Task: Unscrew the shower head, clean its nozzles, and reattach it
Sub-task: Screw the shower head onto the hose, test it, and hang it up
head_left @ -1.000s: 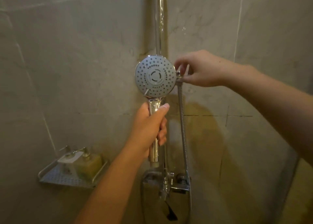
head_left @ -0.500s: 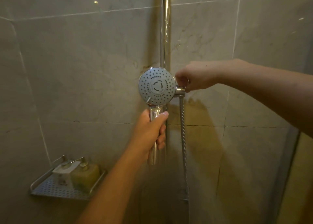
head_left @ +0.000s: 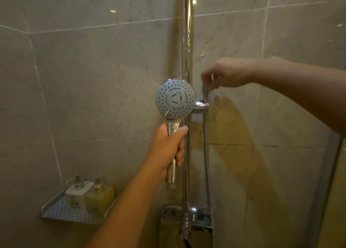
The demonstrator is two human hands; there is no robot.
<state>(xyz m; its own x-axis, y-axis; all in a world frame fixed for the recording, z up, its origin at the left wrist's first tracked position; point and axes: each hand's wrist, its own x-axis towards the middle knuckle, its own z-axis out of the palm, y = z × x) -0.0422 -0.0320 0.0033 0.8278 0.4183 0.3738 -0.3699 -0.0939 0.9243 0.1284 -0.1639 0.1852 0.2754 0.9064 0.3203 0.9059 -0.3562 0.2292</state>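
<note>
A round chrome shower head [head_left: 175, 99] with a grey nozzle face points at me, just left of the vertical chrome rail [head_left: 187, 41]. My left hand [head_left: 168, 146] grips its handle, whose bare lower end shows below my fingers. My right hand [head_left: 222, 75] pinches the top end of the metal hose [head_left: 206, 144], which hangs loose and passes down through the chrome holder bracket [head_left: 201, 106] on the rail. The hose end stands apart from the shower head handle.
A perforated metal corner shelf [head_left: 61, 212] at lower left carries a white pump bottle [head_left: 77, 195] and a yellow pump bottle [head_left: 100, 197]. The chrome mixer tap [head_left: 187, 217] sits below the rail. Tiled walls surround; a glass panel edge [head_left: 329, 182] stands at right.
My right hand has lifted the hose end up above the holder bracket. The view has tilted down, bringing the mixer tap back into sight. My left hand keeps its grip on the handle.
</note>
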